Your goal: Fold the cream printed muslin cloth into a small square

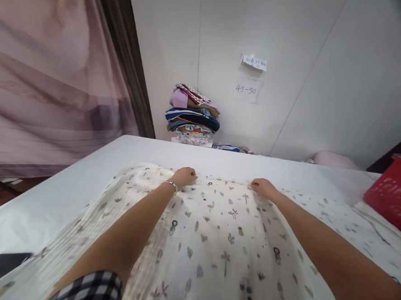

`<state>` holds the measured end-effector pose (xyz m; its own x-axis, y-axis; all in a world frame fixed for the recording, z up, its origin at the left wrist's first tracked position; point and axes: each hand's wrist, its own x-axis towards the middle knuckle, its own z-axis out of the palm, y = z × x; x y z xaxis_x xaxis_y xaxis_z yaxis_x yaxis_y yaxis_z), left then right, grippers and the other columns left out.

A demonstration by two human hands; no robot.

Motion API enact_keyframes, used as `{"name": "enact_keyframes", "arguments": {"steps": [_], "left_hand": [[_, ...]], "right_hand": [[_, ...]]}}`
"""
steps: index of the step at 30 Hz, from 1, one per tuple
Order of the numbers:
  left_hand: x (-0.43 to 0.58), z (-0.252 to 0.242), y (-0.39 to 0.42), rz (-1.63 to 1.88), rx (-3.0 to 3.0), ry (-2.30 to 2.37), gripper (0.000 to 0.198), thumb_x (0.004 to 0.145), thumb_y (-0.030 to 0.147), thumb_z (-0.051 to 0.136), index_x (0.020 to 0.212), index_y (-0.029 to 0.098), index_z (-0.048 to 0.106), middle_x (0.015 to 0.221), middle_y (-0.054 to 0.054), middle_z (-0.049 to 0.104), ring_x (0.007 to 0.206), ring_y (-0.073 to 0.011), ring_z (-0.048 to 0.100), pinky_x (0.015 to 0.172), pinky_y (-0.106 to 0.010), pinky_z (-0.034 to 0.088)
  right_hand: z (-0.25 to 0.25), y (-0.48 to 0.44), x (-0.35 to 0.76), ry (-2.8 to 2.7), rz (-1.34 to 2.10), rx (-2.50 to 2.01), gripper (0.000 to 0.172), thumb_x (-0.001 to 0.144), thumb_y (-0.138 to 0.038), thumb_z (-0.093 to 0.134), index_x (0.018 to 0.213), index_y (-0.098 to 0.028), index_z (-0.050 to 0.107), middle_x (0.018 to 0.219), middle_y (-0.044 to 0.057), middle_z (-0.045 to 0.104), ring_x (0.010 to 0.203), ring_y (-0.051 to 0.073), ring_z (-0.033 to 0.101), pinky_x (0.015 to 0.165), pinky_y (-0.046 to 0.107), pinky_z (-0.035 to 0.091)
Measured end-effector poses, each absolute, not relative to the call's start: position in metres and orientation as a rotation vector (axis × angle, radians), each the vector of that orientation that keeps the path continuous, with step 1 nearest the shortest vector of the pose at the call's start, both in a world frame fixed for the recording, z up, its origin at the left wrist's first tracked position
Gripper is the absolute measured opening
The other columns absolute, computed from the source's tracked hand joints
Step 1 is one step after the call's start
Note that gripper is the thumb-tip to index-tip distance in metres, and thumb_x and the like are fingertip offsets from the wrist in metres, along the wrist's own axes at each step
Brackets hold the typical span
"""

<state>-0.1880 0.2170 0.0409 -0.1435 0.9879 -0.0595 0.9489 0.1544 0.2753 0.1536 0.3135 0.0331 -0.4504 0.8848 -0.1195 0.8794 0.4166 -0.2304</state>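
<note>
Head view, risks first, nearest one first. A dark flat object (pixel 1 264), maybe a phone, lies at the near-left corner of the tabletop (pixel 83 170), right by the printed cloth (pixel 215 241). My read: if the cloth gets tugged sideways, its edge could catch the object and sweep it off the tabletop. The cloth is thin and crinkled, w/ loose bunching on the left side, so an uneven pull from the two hands would prob. skew it or set in wrinkles. Both forearms lie across the middle of the cloth and pin it down. Any lift at the far edge would fight that weight and could stretch the weave. On the right, a red basket (pixel 393 193) sits on the tabletop near the cloth's right-hand spread, and that part could snag on the basket if dragged.

Positions, near to far. A checked sleeve (pixel 90 290) covers the left upper arm at the bottom of frame. The cloth is spread flat over most of the tabletop, running from under the arms out to the hands. The left hand (pixel 184 176), w/ a bracelet (pixel 171 184) at the wrist, is curled on the cloth's far edge. The right hand (pixel 263 188) does the same, well apart from the left and approx. level w/ it. Fingers of both look closed on the hem, though fingertip detail is too small to confirm. Beyond the hands is bare tabletop, then a stack of folded clothes (pixel 193 118) against the wall, w/ paper notes (pixel 248 87) stuck above it. A curtain (pixel 49 68) hangs far left.
</note>
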Motion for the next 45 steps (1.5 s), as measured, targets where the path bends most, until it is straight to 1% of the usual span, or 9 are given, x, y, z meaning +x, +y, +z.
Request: {"name": "enact_keyframes", "arguments": {"steps": [3, 5, 10, 13, 21, 26, 31, 39, 45], "left_hand": [[-0.184, 0.044, 0.226, 0.193, 1.894, 2.244, 0.015, 0.074, 0.029, 0.054, 0.079, 0.022, 0.066, 0.103, -0.005, 0.063, 0.094, -0.0200, 0.056, 0.080, -0.027, 0.043], [-0.182, 0.047, 0.230, 0.152, 1.895, 2.250, 0.013, 0.072, 0.027, 0.056, 0.079, 0.022, 0.067, 0.107, -0.006, 0.062, 0.099, -0.0219, 0.055, 0.084, -0.030, 0.042], [-0.181, 0.057, 0.234, 0.049, 1.845, 2.221, 0.007, 0.067, 0.024, 0.062, 0.072, 0.022, 0.067, 0.089, -0.004, 0.067, 0.090, -0.0212, 0.059, 0.087, -0.034, 0.040], [-0.182, 0.060, 0.233, 0.036, 1.845, 2.212, 0.005, 0.067, 0.024, 0.063, 0.069, 0.022, 0.067, 0.085, -0.004, 0.067, 0.090, -0.0224, 0.059, 0.090, -0.037, 0.038], [-0.187, 0.053, 0.224, 0.142, 1.897, 2.163, 0.012, 0.067, 0.026, 0.060, 0.076, 0.022, 0.068, 0.088, -0.004, 0.067, 0.079, -0.0177, 0.060, 0.071, -0.025, 0.046], [-0.188, 0.055, 0.218, 0.171, 1.966, 2.121, 0.012, 0.068, 0.025, 0.059, 0.074, 0.021, 0.068, 0.099, -0.002, 0.064, 0.083, -0.0152, 0.059, 0.075, -0.022, 0.045], [-0.188, 0.059, 0.219, 0.149, 1.975, 2.144, 0.014, 0.068, 0.028, 0.061, 0.078, 0.021, 0.068, 0.098, -0.003, 0.063, 0.084, -0.0163, 0.059, 0.074, -0.023, 0.045], [-0.190, 0.060, 0.232, 0.151, 1.984, 2.219, 0.017, 0.072, 0.028, 0.057, 0.084, 0.021, 0.067, 0.102, -0.004, 0.062, 0.088, -0.0166, 0.058, 0.074, -0.022, 0.044], [-0.180, 0.065, 0.266, 0.158, 1.892, 2.392, 0.023, 0.077, 0.020, 0.049, 0.094, 0.019, 0.064, 0.098, -0.008, 0.065, 0.092, -0.0206, 0.058, 0.082, -0.030, 0.041]], "right_hand": [[0.038, 0.321, 0.148, -2.678, 0.370, -1.665, 0.021, 0.082, -0.023, 0.048, 0.083, -0.017, 0.068, 0.094, 0.007, 0.065, 0.083, 0.018, 0.058, 0.069, 0.024, 0.040], [0.041, 0.323, 0.144, -2.706, 0.329, -1.673, 0.020, 0.082, -0.022, 0.049, 0.083, -0.016, 0.068, 0.101, 0.009, 0.062, 0.088, 0.019, 0.057, 0.071, 0.025, 0.040], [0.044, 0.324, 0.139, -2.787, 0.280, -1.706, 0.017, 0.080, -0.023, 0.052, 0.085, -0.016, 0.066, 0.099, 0.009, 0.063, 0.087, 0.020, 0.057, 0.069, 0.026, 0.040], [0.046, 0.326, 0.139, -2.829, 0.280, -1.709, 0.015, 0.078, -0.024, 0.054, 0.084, -0.018, 0.066, 0.097, 0.008, 0.064, 0.085, 0.020, 0.057, 0.067, 0.027, 0.040], [0.058, 0.329, 0.148, -2.839, 0.298, -1.590, 0.009, 0.072, -0.021, 0.056, 0.075, -0.019, 0.065, 0.086, 0.005, 0.064, 0.079, 0.018, 0.056, 0.066, 0.026, 0.039], [0.065, 0.322, 0.165, -2.765, 0.342, -1.383, 0.012, 0.076, -0.024, 0.051, 0.078, -0.019, 0.062, 0.089, 0.004, 0.061, 0.079, 0.016, 0.055, 0.069, 0.024, 0.040], [0.065, 0.318, 0.173, -2.707, 0.414, -1.248, 0.012, 0.075, -0.025, 0.051, 0.075, -0.020, 0.062, 0.088, 0.005, 0.061, 0.080, 0.017, 0.056, 0.074, 0.026, 0.041], [0.063, 0.328, 0.168, -2.652, 0.492, -1.500, 0.011, 0.072, -0.019, 0.055, 0.077, -0.022, 0.065, 0.084, 0.001, 0.066, 0.077, 0.017, 0.058, 0.067, 0.024, 0.043], [0.065, 0.361, 0.151, -2.498, 0.265, -1.725, 0.021, 0.075, -0.019, 0.053, 0.095, -0.019, 0.062, 0.101, 0.006, 0.064, 0.089, 0.019, 0.057, 0.069, 0.025, 0.040]]}}
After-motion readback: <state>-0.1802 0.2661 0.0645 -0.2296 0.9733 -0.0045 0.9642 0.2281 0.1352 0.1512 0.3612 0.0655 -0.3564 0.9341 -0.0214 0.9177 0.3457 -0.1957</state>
